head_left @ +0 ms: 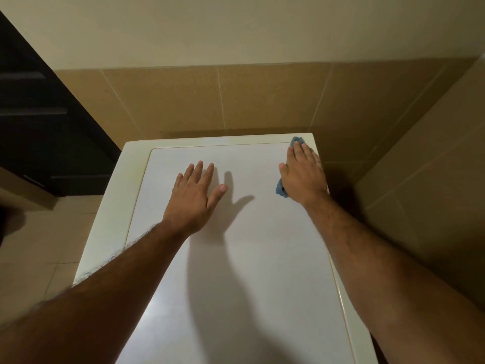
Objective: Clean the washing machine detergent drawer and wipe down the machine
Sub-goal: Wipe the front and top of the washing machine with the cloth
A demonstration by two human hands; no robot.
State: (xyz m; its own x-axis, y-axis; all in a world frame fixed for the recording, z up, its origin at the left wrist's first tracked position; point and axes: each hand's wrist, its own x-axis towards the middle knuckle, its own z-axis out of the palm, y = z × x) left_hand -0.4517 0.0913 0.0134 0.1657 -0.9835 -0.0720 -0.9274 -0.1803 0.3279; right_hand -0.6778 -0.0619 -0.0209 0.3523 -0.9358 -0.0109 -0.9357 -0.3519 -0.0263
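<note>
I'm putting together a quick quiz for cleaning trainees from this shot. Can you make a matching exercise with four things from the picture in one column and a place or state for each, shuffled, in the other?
Column one:
1. left hand
2. right hand
3. blue cloth
4. dark cabinet

Column two:
A. pinned under a palm at the far right corner of the washing machine top
B. stands on the floor to the left of the machine
C. spread flat, fingers straight, holding nothing
D. pressing down on the cloth

Pairs: 1-C, 2-D, 3-A, 4-B
</note>
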